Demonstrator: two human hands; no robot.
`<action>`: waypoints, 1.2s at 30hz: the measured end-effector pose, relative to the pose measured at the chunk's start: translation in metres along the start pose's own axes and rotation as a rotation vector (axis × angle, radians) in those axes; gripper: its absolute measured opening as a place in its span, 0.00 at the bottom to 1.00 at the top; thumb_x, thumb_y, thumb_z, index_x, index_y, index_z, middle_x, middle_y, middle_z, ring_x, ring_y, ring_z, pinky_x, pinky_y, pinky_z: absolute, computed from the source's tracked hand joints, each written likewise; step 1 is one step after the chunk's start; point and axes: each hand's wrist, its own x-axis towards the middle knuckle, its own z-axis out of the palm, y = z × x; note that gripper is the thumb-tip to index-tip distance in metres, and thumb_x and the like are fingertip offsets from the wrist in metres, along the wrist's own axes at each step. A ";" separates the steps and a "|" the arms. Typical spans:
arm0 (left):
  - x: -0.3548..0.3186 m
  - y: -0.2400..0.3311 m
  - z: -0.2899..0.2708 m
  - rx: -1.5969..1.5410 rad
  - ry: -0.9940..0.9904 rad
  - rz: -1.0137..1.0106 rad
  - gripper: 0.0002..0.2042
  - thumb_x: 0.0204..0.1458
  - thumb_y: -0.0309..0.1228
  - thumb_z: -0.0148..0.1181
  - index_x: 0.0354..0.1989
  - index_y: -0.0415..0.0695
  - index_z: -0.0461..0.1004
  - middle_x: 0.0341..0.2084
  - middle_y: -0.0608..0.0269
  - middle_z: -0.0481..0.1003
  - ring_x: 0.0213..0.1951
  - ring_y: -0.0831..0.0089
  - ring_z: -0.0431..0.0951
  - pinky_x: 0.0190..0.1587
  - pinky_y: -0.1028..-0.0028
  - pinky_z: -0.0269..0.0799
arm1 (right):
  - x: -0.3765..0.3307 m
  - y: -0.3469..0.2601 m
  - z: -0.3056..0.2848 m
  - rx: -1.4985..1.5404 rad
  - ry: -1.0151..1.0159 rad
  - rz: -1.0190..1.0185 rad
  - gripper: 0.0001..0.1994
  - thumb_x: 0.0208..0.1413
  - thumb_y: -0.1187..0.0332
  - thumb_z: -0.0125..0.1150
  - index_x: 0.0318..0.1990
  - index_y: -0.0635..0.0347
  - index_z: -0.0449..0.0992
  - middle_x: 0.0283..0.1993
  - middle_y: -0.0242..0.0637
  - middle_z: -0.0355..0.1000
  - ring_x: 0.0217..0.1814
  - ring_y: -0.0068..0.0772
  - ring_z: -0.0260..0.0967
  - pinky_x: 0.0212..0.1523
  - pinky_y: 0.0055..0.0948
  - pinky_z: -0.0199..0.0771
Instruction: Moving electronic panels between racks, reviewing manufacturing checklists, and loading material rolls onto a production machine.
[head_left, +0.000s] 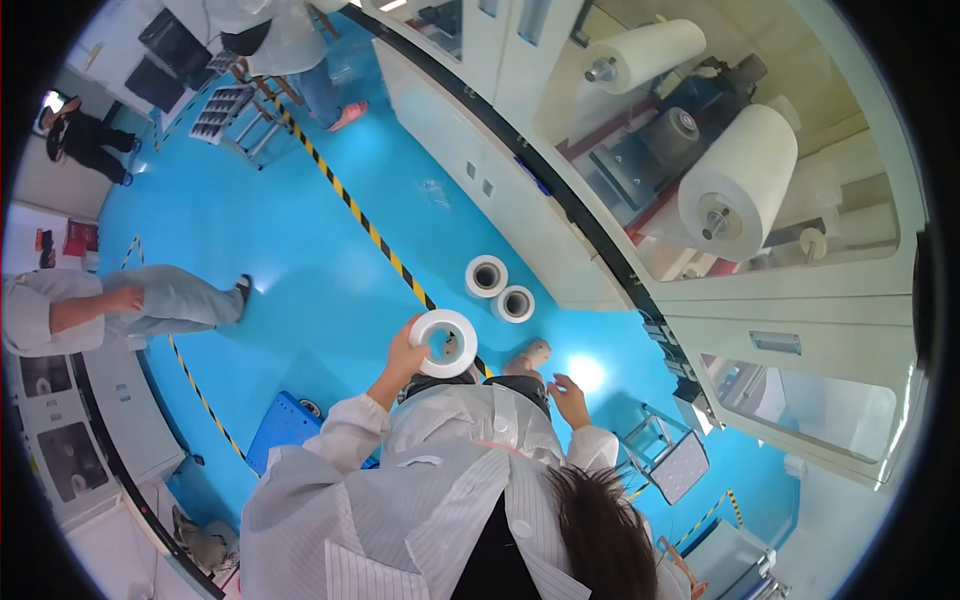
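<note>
A wide white ring-shaped roll (pixel 443 318) with a large open centre is held out in front of my body. My left hand (pixel 404 352) grips it by its left side, fingers closed round the rim. Through its hole I see floor and part of the hand. My right hand (pixel 572 402) hangs at my right side, fingers apart and bent a little, holding nothing. On the blue floor ahead, two rolls of film with dark cores, a farther one (pixel 473 288) and a nearer one (pixel 505 314), stand on end side by side.
A large machine (pixel 590 285) with big white rolls (pixel 750 165) behind its window runs along the right. A step stool (pixel 680 466) stands right of me, a blue cart (pixel 283 428) left. Other people walk or stand at the left (pixel 165 305) and far back (pixel 322 90). Striped tape (pixel 350 205) crosses the floor.
</note>
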 end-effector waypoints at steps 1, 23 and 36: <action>0.010 -0.005 0.009 0.016 -0.001 -0.052 0.30 0.32 0.19 0.51 0.53 0.44 0.65 0.40 0.53 0.73 0.40 0.65 0.75 0.39 0.72 0.73 | -0.009 0.029 -0.007 -0.008 0.019 0.052 0.20 0.52 0.60 0.55 0.48 0.63 0.69 0.39 0.43 0.73 0.35 0.33 0.71 0.33 0.27 0.72; 0.229 -0.045 0.170 0.051 0.064 -0.187 0.31 0.37 0.18 0.50 0.55 0.54 0.65 0.39 0.53 0.74 0.36 0.60 0.77 0.26 0.66 0.77 | -0.147 0.194 -0.013 0.135 -0.066 0.619 0.15 0.50 0.62 0.55 0.38 0.65 0.75 0.32 0.46 0.74 0.31 0.36 0.72 0.33 0.31 0.72; 0.264 -0.089 0.201 0.203 0.087 -0.236 0.30 0.34 0.23 0.53 0.54 0.43 0.64 0.40 0.45 0.72 0.42 0.51 0.74 0.42 0.62 0.73 | -0.116 0.205 -0.041 0.131 -0.088 0.663 0.15 0.50 0.62 0.55 0.38 0.66 0.75 0.32 0.47 0.74 0.32 0.37 0.73 0.35 0.32 0.71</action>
